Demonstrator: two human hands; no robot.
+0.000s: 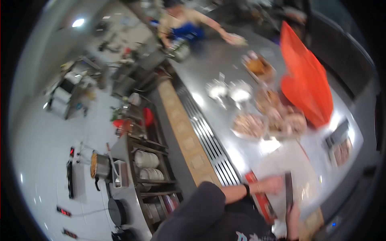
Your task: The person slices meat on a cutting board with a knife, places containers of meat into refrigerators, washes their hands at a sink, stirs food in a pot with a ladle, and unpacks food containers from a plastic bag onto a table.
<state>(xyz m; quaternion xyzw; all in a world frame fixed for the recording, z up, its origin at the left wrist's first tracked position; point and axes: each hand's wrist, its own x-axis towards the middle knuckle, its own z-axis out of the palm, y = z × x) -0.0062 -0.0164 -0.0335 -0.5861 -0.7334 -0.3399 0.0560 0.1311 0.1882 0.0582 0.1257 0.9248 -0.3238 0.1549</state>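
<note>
Knife [288, 187]: one, over the board [305, 176] at the worktop's near end; long axis away from wearer, blade toward the meat [248, 124]. Right hand [292, 213] closed round handle; left hand [272, 185] beside blade, finger state unclear (blur). Worktop [217, 124]: glossy steel. Kitchen: one person [185, 26], far end. Red bags [311, 80]: one.

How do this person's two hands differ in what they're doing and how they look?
The right hand is closed around the handle of the broad knife, while the left hand is beside the blade, its fingers too blurred to read. A dark band circles the left wrist; none shows at the right hand. Both are bare and close to the pale work surface.
</note>
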